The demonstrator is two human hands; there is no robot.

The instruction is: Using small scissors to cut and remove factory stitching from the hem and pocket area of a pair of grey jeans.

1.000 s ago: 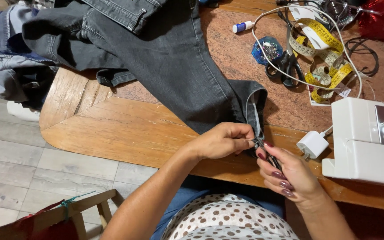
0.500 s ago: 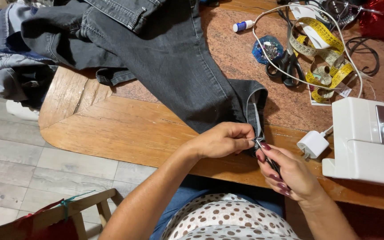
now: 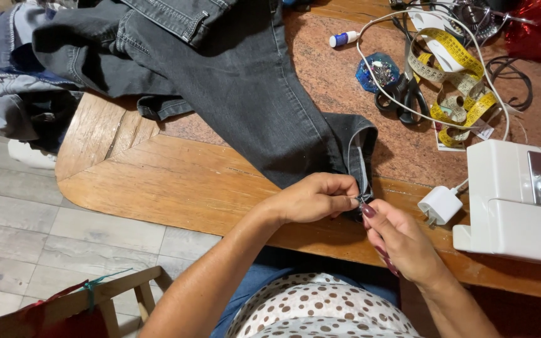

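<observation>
While both hands meet at the table's near edge, the scene reads as follows.

Left hand: the left hand (image 3: 314,199) has its fingers pressed together, pinching the hem (image 3: 362,164) of the jeans (image 3: 245,94) at its lowest corner.

Right hand: the right hand (image 3: 402,241) is curled shut around a small dark tool (image 3: 365,203); only the tip shows at the hem, and what kind of tool it is I cannot tell.

Jeans: dark grey, one leg stretched across the table (image 3: 158,181) toward the person, the hem turned up and hanging just over the near edge; the rest is heaped at the far left.

Nearby: a white sewing machine (image 3: 521,200) stands to the right, a white plug (image 3: 439,205) just beside the right hand, its cord (image 3: 396,94) looping back across the table. Farther off lie black scissors (image 3: 405,94), a yellow tape measure (image 3: 452,81), a blue pin holder (image 3: 377,70) and a small white tube with a blue cap (image 3: 344,39).

Risk, cloth: judging from how close the tip sits to the fold, a slip could nick the denim instead of the stitching.

Risk, fingers: the left fingertips touch the spot where the tip works, so a jerk could prick them.

Risk, hold: the heaped weight at the far left could drag the leg away if the pinch loosens.
</observation>
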